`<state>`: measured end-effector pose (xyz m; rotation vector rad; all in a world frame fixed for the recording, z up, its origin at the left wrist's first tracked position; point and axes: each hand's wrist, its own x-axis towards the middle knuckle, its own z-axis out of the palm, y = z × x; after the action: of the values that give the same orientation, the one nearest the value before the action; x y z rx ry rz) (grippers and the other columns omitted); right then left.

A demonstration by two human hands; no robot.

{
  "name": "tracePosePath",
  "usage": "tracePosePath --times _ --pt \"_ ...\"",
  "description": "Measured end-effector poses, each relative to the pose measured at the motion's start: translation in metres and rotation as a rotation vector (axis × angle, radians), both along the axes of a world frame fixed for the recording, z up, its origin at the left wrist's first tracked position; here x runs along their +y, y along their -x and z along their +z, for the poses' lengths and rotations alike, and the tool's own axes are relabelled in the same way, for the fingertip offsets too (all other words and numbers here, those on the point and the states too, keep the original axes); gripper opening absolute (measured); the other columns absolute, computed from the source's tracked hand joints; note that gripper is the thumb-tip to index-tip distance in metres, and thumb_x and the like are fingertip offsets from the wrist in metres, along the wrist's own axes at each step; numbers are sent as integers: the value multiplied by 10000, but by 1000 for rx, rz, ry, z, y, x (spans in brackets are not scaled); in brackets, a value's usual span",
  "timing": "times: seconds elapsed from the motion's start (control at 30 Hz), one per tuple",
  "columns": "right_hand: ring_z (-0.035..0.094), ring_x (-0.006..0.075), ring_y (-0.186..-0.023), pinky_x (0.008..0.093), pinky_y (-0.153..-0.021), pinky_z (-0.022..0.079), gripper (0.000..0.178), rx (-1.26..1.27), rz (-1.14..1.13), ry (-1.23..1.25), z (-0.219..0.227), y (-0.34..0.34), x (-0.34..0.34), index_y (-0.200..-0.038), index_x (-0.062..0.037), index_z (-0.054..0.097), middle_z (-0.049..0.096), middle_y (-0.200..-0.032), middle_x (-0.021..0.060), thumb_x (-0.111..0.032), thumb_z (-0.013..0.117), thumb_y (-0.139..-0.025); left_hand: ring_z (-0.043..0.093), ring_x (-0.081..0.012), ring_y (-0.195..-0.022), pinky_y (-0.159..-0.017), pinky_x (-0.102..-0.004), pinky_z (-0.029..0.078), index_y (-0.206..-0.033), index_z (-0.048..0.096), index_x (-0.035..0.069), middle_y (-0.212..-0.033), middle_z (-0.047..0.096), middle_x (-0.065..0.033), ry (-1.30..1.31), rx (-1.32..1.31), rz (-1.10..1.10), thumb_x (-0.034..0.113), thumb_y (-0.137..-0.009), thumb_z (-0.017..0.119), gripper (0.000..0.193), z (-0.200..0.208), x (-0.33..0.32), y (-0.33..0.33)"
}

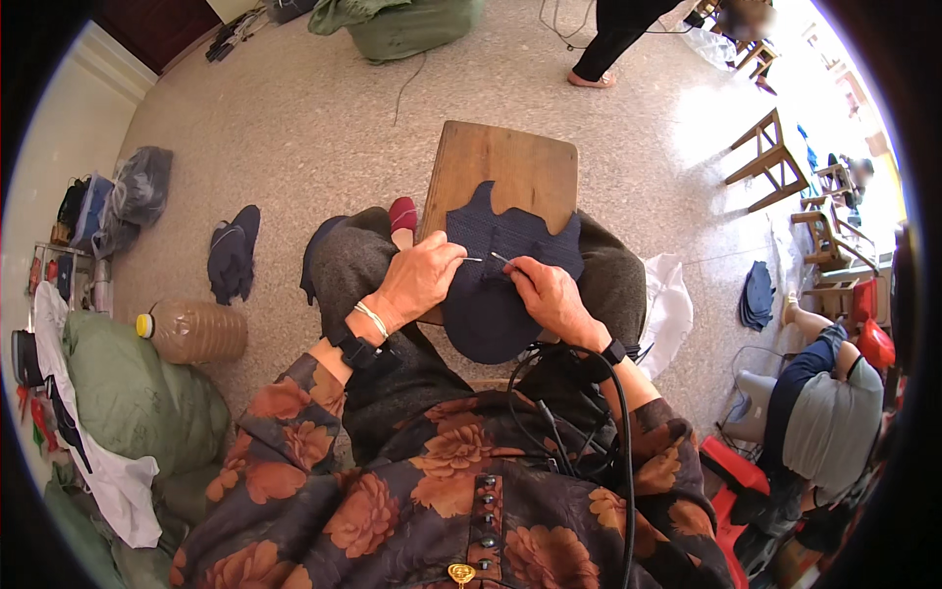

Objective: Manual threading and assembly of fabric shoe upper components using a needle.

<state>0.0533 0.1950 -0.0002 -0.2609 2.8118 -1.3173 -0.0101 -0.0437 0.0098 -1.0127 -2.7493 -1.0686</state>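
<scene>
A dark navy knitted piece [510, 238] lies over my lap and the near part of a wooden stool [500, 157]; its far edge is notched. On its near side is a smooth, rounded dark part [488, 319]. My left hand [417, 278] is closed on a thin metal tool [473, 259] that points right. My right hand [551, 296] pinches another thin metal tool [498, 257], its tip angled toward the left one. Both tips sit just above the knit, a small gap apart. Their ends are too small to tell the exact kind.
Left on the floor are dark knit pieces [233, 253], a yellow-capped plastic jug [196, 330] and a green sack [137, 393]. Right stand a wooden stool [770, 157] and a seated person [829, 417]. A black cable [625, 442] runs over my lap. Another person stands far off.
</scene>
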Motion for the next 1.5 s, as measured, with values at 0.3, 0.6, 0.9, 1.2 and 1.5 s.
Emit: tracePosePath --times 0.3,0.6,0.9,1.2,1.5 --pt "694 386 -853 473 -762 536 223 -44 48 -9 10 4 -1 -1143 -58 663 709 -859 207 -171 606 -959 645 -327 -755 -674 -408 534 -909 682 48 -866 597 -106 97 39 -79 133 -916 662 88 1 3 3" --pt "700 379 -866 467 -759 543 234 -32 29 -33 5 2 1 -1155 -51 651 720 -895 194 -169 605 -958 644 -339 -765 -658 -426 530 -820 596 29 -846 556 -128 247 158 -184 85 -887 648 101 -6 17 12" --pt "692 404 -845 475 -746 538 175 -19 69 12 4 4 2 -1081 -30 617 710 -883 204 -159 592 -966 646 -326 -813 -722 -413 522 -903 656 16 -870 624 -119 111 53 -74 102 -861 702 106 -2 14 6" --pt "677 416 -852 484 -727 525 153 -24 -63 63 -12 7 1 -1024 4 598 697 -880 225 -136 563 -972 616 -287 -857 -780 -399 470 -849 664 48 -835 609 -79 175 166 -153 109 -860 700 71 -2 28 13" --pt "694 379 -857 428 -764 536 146 -46 -191 230 -3 7 3 -990 22 644 701 -890 223 -92 567 -941 607 -274 -869 -797 -395 452 -876 687 68 -853 604 -66 142 168 -109 101 -849 710 49 -8 37 12"
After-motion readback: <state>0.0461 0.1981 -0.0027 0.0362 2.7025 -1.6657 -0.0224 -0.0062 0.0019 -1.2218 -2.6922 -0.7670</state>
